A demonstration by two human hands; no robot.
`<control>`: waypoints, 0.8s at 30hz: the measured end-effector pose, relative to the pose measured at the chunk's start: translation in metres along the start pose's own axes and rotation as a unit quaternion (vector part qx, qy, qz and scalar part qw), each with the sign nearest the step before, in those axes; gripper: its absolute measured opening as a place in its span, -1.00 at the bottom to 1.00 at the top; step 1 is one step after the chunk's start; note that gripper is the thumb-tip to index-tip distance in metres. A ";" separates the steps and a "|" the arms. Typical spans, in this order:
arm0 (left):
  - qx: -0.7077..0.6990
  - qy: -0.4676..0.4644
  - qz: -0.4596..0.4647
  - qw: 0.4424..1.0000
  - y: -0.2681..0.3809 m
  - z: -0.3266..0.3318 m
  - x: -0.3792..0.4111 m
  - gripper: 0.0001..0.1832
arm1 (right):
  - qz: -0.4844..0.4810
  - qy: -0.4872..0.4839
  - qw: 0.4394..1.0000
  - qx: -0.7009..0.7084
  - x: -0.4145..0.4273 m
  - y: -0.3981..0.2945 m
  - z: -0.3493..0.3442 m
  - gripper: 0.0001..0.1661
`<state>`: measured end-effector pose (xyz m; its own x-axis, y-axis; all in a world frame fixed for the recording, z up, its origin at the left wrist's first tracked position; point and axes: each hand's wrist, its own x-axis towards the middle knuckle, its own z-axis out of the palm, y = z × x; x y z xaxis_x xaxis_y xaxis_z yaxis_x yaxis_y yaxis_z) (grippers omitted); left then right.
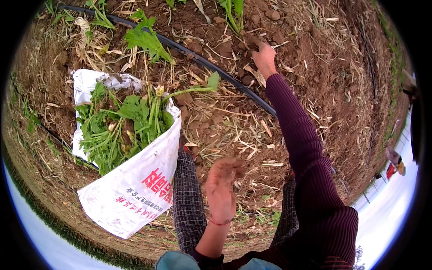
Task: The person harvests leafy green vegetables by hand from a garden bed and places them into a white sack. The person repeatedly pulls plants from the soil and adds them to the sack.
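My right hand reaches down to the brown soil at the upper right, just below the base of a leafy green plant; its fingertips are partly hidden, so I cannot tell whether they grip anything. My left hand hangs in front of my legs, fingers loosely curled, with nothing visible in it and a thin red cord at the wrist. To its left lies a white woven sack bearing red and black writing. Leafy greens with pale roots are heaped at the sack's mouth.
A black drip irrigation hose crosses the soil diagonally between the sack and my right hand. Another leafy plant leans beside it. Dry straw litters the ground. A person is far off at the right edge.
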<state>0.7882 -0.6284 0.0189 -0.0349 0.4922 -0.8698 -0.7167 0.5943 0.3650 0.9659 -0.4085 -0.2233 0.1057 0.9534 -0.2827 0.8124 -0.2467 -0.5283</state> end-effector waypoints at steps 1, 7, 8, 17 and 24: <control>-0.003 -0.003 0.000 1.000 0.000 -0.001 0.000 -0.75 | -0.014 0.008 1.000 -0.024 -0.002 0.002 0.002 -0.53; -0.020 -0.006 0.007 1.000 0.006 -0.003 -0.001 -0.75 | -0.018 0.105 0.991 -0.079 0.000 -0.016 0.012 -0.54; -0.025 -0.007 0.006 1.000 0.006 -0.005 -0.002 -0.75 | 0.010 0.082 0.994 -0.073 0.011 -0.021 0.008 -0.52; -0.033 0.010 -0.015 0.999 0.009 -0.007 -0.003 -0.74 | -0.011 -0.004 0.995 -0.095 0.000 -0.006 0.007 -0.53; 0.003 -0.008 0.009 1.000 0.007 -0.005 -0.002 -0.75 | 0.000 -0.057 0.971 -0.233 0.022 -0.010 -0.002 -0.49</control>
<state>0.7797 -0.6288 0.0210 -0.0369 0.5125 -0.8579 -0.7117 0.5892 0.3826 0.9611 -0.3846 -0.2222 0.0631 0.9210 -0.3844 0.9863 -0.1163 -0.1167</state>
